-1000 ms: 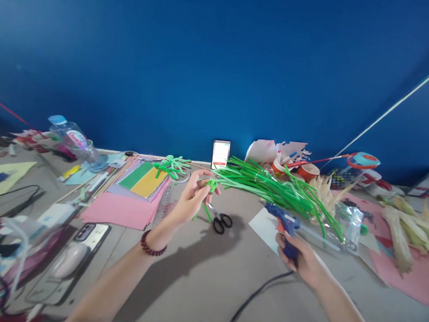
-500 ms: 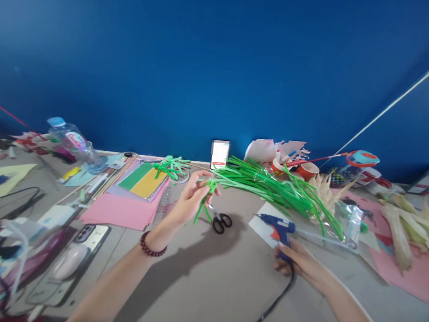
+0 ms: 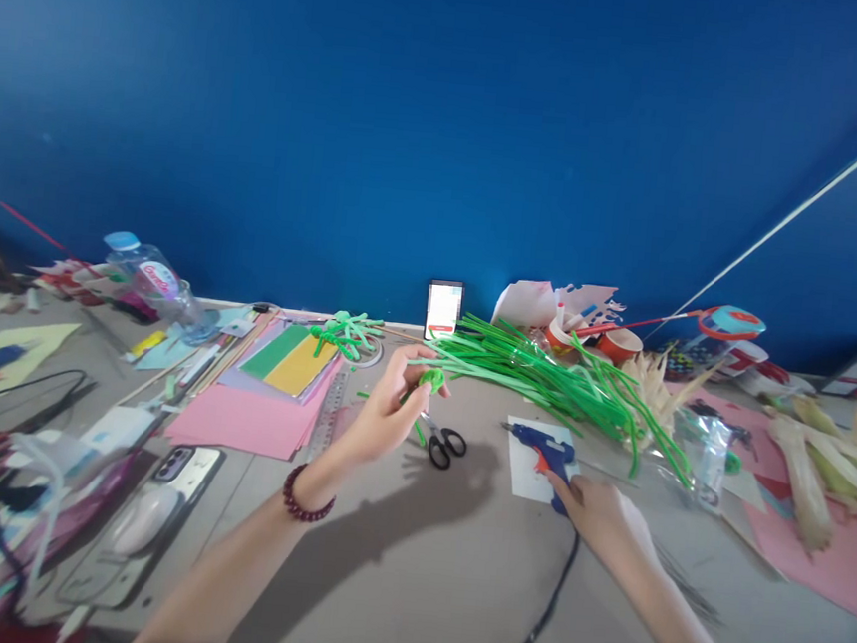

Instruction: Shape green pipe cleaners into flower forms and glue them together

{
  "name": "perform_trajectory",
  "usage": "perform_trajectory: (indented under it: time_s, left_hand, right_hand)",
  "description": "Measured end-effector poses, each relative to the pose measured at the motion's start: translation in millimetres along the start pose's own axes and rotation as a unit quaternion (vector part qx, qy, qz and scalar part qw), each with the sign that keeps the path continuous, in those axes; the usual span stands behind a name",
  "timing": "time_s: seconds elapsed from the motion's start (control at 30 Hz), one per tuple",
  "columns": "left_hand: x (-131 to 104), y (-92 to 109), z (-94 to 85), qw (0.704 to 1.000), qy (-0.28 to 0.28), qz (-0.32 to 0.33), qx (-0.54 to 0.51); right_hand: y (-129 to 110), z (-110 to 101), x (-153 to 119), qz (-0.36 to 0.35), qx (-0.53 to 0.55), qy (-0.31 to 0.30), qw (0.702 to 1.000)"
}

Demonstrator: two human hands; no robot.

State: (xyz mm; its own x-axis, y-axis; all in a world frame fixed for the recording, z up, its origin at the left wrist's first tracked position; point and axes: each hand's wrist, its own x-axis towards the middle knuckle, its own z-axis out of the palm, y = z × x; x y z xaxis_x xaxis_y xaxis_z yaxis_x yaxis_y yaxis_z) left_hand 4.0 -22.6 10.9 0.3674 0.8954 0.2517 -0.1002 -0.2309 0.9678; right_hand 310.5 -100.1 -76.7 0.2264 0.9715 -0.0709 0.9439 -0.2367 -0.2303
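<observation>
Pinching green coil (image 3: 434, 379) in left hand (image 3: 387, 408), right hand (image 3: 608, 517) holding blue glue gun (image 3: 547, 450), capped bottle (image 3: 151, 275), orange cup (image 3: 619, 346), contents unclear

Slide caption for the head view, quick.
Left hand pinches a small bright green bundle; right hand touches a blue plastic glue gun.

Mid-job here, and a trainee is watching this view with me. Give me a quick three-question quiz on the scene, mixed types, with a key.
1. Multiple choice: Which thing does the right hand touch?
A) the ruler
B) the water bottle
C) the glue gun

2. True or false: The left hand is empty.

3. Fill in the missing word: On the table, the black-handled ____ lie nearer the left hand than the right.

Key:
1. C
2. False; it pinches a small green piece.
3. scissors
</observation>
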Motion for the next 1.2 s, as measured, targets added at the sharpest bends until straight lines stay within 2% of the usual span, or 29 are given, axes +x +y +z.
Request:
perform_trajectory:
  time_s: [0.07, 0.13, 0.23, 0.3, 0.37, 0.5, 0.6, 0.8, 1.07, 1.2]
  left_hand:
    - [-3, 2, 2.0, 0.999, -0.002, 0.005, 0.034]
    - [-6, 4, 4.3, 0.998, -0.003, 0.006, 0.059]
    - [-9, 5, 6.9, 0.996, -0.018, 0.009, 0.091]
    - [-10, 5, 7.4, 0.993, -0.035, 0.029, 0.112]
    - [-9, 4, 7.0, 0.989, -0.042, 0.064, 0.123]
    - [-8, 1, 5.5, 0.989, -0.046, 0.090, 0.109]
    - [-7, 0, 5.0, 0.992, -0.045, 0.073, 0.098]
    - [-6, 1, 5.1, 0.994, -0.061, 0.048, 0.072]
    - [-3, -3, -1.6, 0.992, -0.100, -0.034, -0.065]
    - [0, -4, -2.9, 0.981, -0.114, -0.066, -0.140]
  right_hand:
    - [-13, -12, 1, -0.029, -0.011, 0.038, 0.999]
    - [-31, -28, 3, -0.078, 0.021, 0.099, 0.992]
    - [-69, -53, 4, -0.207, 0.135, 0.188, 0.951]
    - [-97, -67, 4, -0.285, 0.229, 0.183, 0.912]
    - [-122, -76, 2, -0.327, 0.302, 0.161, 0.881]
    - [-155, -79, 0, -0.342, 0.389, 0.149, 0.842]
    - [-162, -73, 3, -0.335, 0.417, 0.150, 0.831]
    - [-160, -62, 11, -0.347, 0.434, 0.134, 0.820]
    - [-153, -57, 25, -0.429, 0.396, 0.159, 0.796]
    - [-150, -57, 31, -0.482, 0.375, 0.183, 0.771]
